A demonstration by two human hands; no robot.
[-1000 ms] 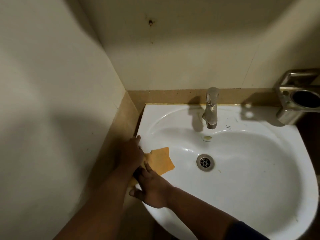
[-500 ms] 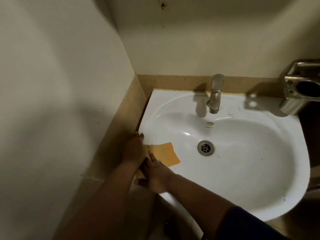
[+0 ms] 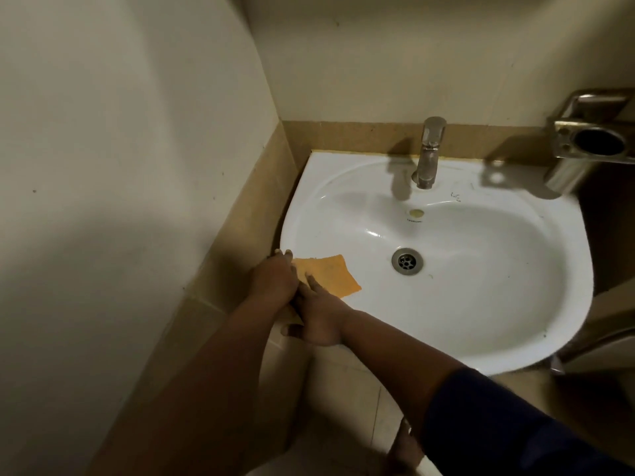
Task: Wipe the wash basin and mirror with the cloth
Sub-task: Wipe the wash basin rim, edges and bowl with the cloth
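I have both hands at the left rim of the wash basin [image 3: 481, 341], where the orange cloth [image 3: 330, 274] lies half over the rim and half down the inner slope, its free corner pointing toward the drain [image 3: 407, 261]. My left hand [image 3: 273, 280] sits on the rim with fingers bent over the cloth's outer edge; it looks to be pressing or gathering that edge, though I cannot tell for certain whether its grip is clenched on the fabric. My right hand [image 3: 318, 317] crosses in from the near side, one finger laid straight on the cloth, the rest curled at the basin's edge; its grip seems released, steadying rather than holding.

I judge the step in hand is getting the cloth flat and under one palm before the first stroke. To do it well I would spread the cloth, press with a flat hand, and sweep along the rim from this left edge toward the tap [image 3: 428, 156], then work down the bowl in overlapping passes to the drain. The marks on the back rim, right of the tap, will want firmer pressure. The mirror is not in view, so that part waits.
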